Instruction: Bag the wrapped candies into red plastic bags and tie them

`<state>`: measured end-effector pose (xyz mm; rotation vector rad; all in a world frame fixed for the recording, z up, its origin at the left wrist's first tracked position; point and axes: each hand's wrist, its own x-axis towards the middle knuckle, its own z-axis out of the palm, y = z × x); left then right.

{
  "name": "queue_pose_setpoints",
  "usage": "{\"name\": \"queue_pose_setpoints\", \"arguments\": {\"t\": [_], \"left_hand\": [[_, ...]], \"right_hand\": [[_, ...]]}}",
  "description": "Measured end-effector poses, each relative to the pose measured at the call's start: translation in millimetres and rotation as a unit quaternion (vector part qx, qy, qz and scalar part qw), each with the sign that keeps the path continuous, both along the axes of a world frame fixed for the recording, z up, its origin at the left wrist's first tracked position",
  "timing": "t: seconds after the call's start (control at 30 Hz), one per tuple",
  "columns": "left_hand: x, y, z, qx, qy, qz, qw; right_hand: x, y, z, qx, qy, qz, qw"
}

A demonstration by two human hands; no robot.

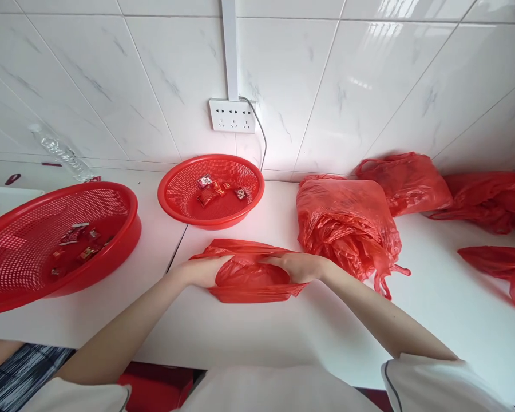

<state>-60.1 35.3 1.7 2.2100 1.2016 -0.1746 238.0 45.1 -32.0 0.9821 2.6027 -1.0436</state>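
Observation:
A red plastic bag (253, 294) lies on the white table in front of me, its mouth spread toward me. My left hand (208, 271) is at the bag's left side, with its fingers inside the opening and out of sight. At the right side of the mouth, my right hand (296, 266) reaches in, and its fingertips are hidden by the film. Just behind the bag stands a round red basket (189, 214) with several small wrapped sweets (206, 197) at its bottom.
A larger red basket (129, 229) holding wrapped pieces stands at the left. Right of my hands lies a pile of red bags (343, 212), with filled red bags (412, 183) beyond. A clear bottle (64, 155) and a wall socket strip (232, 116) are behind. Another person's arm shows lower left.

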Motion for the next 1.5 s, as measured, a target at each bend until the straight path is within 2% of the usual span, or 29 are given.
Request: {"name": "queue_pose_setpoints", "arguments": {"t": [0.1, 0.17, 0.27, 0.33, 0.4, 0.43, 0.5, 0.63, 0.73, 0.83, 0.9, 0.93, 1.0, 1.03, 1.07, 1.13, 1.23, 1.33, 1.4, 1.5], "left_hand": [[-6, 1, 1.0, -0.038, -0.032, -0.005, 0.999], [-4, -5, 1.4, -0.007, -0.009, -0.004, 1.0], [6, -20, 2.8, 0.077, 0.027, -0.019, 0.997], [15, -32, 3.5, 0.126, 0.064, -0.029, 0.99], [23, -40, 2.7, 0.157, 0.123, -0.033, 0.979], [26, -43, 1.6, 0.163, 0.148, -0.037, 0.975], [27, -44, -1.2, 0.155, 0.174, -0.04, 0.972], [20, -34, -4.3, 0.134, 0.148, -0.022, 0.98], [10, -21, -4.3, 0.114, 0.068, -0.016, 0.991], [3, -7, -5.3, 0.07, -0.027, -0.001, 0.997], [5, -1, -5.2, 0.075, -0.089, 0.043, 0.992], [8, 1, -4.3, 0.087, -0.129, 0.085, 0.984], [15, 6, -0.3, 0.086, -0.227, 0.213, 0.946], [19, 10, 2.5, 0.053, -0.278, 0.285, 0.916], [22, 14, 5.3, -0.003, -0.323, 0.349, 0.88], [24, 25, 9.8, -0.148, -0.393, 0.423, 0.803], [21, 42, 9.6, -0.293, -0.45, 0.464, 0.705], [19, 52, 2.7, -0.343, -0.494, 0.495, 0.627], [20, 55, -3.3, -0.349, -0.539, 0.488, 0.591], [24, 56, -13.2, -0.295, -0.614, 0.47, 0.561]], "right_hand": [[1, 1, 6.1, 0.01, -0.017, -0.006, 1.0], [-3, -1, 16.4, 0.043, -0.008, 0.014, 0.999], [-18, -15, 39.3, 0.134, 0.067, 0.04, 0.988], [-32, -30, 52.3, 0.195, 0.057, -0.011, 0.979], [-45, -48, 57.4, 0.231, -0.037, -0.091, 0.968], [-50, -56, 56.3, 0.235, -0.087, -0.12, 0.961], [-56, -66, 47.9, 0.234, -0.139, -0.135, 0.953], [-47, -62, 19.7, 0.213, -0.169, -0.091, 0.958], [-29, -47, 4.9, 0.176, -0.206, -0.091, 0.958], [-15, -35, 2.1, 0.151, -0.16, -0.115, 0.969], [-11, -31, 7.4, 0.149, -0.133, -0.124, 0.972], [-11, -30, 12.3, 0.152, -0.124, -0.129, 0.972], [-13, -29, 27.1, 0.167, -0.09, -0.141, 0.972], [-15, -29, 36.5, 0.177, -0.064, -0.15, 0.971], [-18, -29, 46.9, 0.186, -0.037, -0.161, 0.968], [-23, -30, 68.5, 0.201, 0.001, -0.182, 0.962], [-26, -29, 94.9, 0.211, 0.015, -0.201, 0.956], [-24, -28, 107.9, 0.204, 0.022, -0.223, 0.953], [-21, -27, 110.9, 0.192, 0.026, -0.237, 0.952], [-17, -26, 112.2, 0.182, 0.037, -0.244, 0.952]]}}
